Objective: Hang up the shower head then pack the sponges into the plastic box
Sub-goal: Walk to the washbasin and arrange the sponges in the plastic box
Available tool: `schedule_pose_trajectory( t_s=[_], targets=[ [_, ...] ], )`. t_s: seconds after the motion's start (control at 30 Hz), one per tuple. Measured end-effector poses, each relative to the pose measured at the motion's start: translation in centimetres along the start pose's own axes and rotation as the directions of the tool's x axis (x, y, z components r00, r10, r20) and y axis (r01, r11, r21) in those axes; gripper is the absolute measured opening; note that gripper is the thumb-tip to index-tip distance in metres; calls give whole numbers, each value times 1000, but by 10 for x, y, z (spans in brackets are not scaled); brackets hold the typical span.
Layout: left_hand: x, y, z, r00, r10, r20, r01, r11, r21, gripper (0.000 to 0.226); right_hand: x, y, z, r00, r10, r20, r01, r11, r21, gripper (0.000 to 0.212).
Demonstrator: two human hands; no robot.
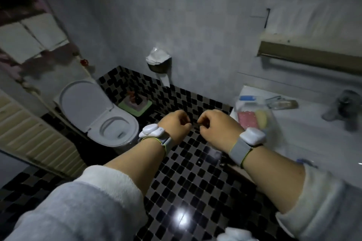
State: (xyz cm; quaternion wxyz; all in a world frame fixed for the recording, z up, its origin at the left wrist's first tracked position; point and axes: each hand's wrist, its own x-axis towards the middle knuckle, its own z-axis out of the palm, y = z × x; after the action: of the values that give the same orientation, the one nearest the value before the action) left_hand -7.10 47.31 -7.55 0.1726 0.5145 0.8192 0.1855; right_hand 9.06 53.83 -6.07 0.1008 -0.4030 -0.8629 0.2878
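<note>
Open checkered floor runs between the toilet on the left and the white vanity counter edge on the right, and both forearms reach out over that gap. The left hand and right hand hang side by side, fingers curled inward and holding nothing (fingertips nearly meeting). The clear plastic box sits on the counter's near-left corner, with a pink sponge and a yellow sponge inside.

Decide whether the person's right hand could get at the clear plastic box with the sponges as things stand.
Probably yes. The right hand hangs curled and empty just left of the plastic box on the counter, and nothing lies between them.
</note>
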Motion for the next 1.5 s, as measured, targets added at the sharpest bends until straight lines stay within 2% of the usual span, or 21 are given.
schedule_pose_trajectory(
  t_s=[0.23,0.5,0.8,1.2,1.5],
  targets=[
    [6,111,61,991,103,83,-102,995,-6,17,-45,91,-59,993,99,-57,-99,995,12,17],
    [15,177,96,986,158,61,-159,987,21,13,-72,147,-100,983,125,-135,-119,992,51,11],
    [35,196,107,986,140,86,-142,990,13,11,-63,176,-102,968,211,-137,-196,974,117,18],
    [113,186,101,958,230,171,-241,970,45,23,-3,190,-101,895,399,-202,-358,910,209,8],
    [168,203,102,942,239,235,-256,966,44,22,31,221,-111,868,450,-210,-402,885,234,11]
  ],
)
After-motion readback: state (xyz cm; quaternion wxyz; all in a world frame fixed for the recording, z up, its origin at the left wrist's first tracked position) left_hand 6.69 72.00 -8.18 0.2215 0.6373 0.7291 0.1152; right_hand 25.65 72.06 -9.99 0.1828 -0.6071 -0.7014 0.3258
